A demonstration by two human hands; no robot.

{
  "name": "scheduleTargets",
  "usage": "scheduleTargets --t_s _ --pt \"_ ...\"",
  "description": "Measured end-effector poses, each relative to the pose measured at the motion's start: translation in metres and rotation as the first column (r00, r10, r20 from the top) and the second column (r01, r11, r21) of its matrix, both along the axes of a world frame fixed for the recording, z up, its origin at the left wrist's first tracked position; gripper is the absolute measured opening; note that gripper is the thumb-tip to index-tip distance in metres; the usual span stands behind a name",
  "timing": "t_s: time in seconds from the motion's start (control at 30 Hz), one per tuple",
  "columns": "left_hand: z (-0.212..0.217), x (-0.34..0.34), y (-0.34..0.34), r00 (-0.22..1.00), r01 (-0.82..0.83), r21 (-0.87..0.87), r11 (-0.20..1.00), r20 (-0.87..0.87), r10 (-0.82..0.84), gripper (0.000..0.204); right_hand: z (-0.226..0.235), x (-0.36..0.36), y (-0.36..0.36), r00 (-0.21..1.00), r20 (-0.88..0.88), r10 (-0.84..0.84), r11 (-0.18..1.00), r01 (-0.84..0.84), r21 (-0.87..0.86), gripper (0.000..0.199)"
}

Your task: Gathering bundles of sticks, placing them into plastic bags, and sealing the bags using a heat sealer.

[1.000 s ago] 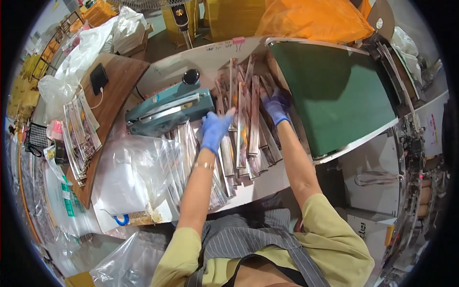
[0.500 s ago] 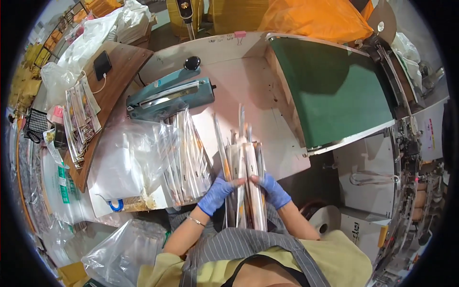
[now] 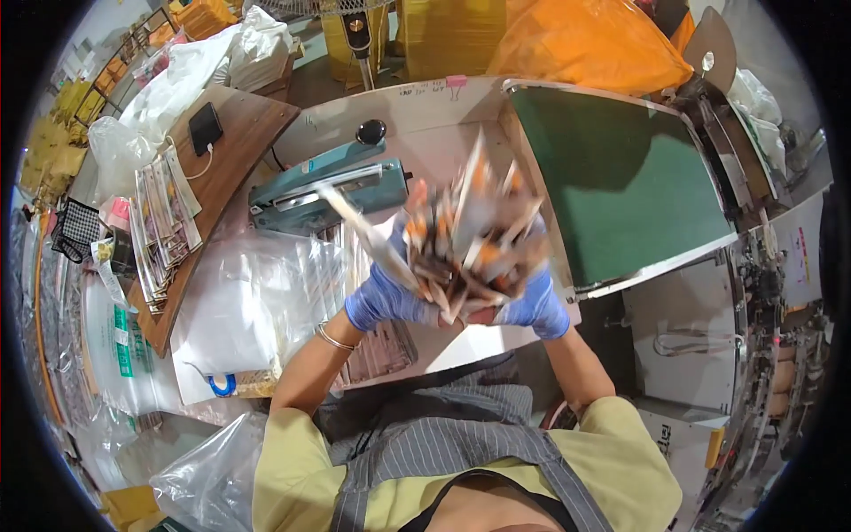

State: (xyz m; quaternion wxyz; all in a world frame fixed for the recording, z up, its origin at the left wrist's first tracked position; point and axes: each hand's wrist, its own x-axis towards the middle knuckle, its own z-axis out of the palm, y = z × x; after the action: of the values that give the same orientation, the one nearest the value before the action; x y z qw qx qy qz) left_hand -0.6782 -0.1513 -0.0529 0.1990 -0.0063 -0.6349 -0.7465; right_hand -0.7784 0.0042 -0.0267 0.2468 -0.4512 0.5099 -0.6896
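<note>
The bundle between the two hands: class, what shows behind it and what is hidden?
Beyond the bundle, held by the left hand and right hand, the white tabletop shows, with a teal device toward the left. Whatever lies directly behind is covered and cannot be seen.

The gloves (image 3: 544, 306) are blue, the packets (image 3: 474, 235) orange-flecked, the apron (image 3: 448, 448) pinstriped grey.

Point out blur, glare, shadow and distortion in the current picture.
In the head view, the bundle of packets is blurred, likely by motion; a shadow crosses the green board; glare whitens the clear plastic; the wooden board looks bowed.
</note>
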Motion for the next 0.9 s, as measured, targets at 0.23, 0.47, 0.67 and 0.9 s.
scheduleTargets --t_s 0.23,0.47,0.67,0.9 --pt "0.031 -0.014 -0.003 0.911 0.013 -0.198 0.98 -0.401 -0.093 0.13 0.009 -0.01 -0.012 0.998 -0.014 0.059 0.982 -0.06 -0.178 0.13" --pt "-0.013 -0.01 0.013 0.966 0.085 0.081 0.993 -0.252 -0.062 0.109 0.007 -0.015 -0.019 0.987 -0.099 0.124 0.979 -0.138 -0.151 0.104" --pt "-0.015 0.035 0.026 0.918 0.241 0.39 0.889 0.207 -0.34 0.077 0.01 0.019 -0.025 0.98 0.162 -0.113 0.969 0.073 0.236 0.07" --pt "-0.074 0.117 0.073 0.702 -0.673 0.078 0.736 0.382 0.601 0.043 -0.078 0.03 -0.068 0.741 0.567 0.36 0.751 -0.591 0.295 0.044"
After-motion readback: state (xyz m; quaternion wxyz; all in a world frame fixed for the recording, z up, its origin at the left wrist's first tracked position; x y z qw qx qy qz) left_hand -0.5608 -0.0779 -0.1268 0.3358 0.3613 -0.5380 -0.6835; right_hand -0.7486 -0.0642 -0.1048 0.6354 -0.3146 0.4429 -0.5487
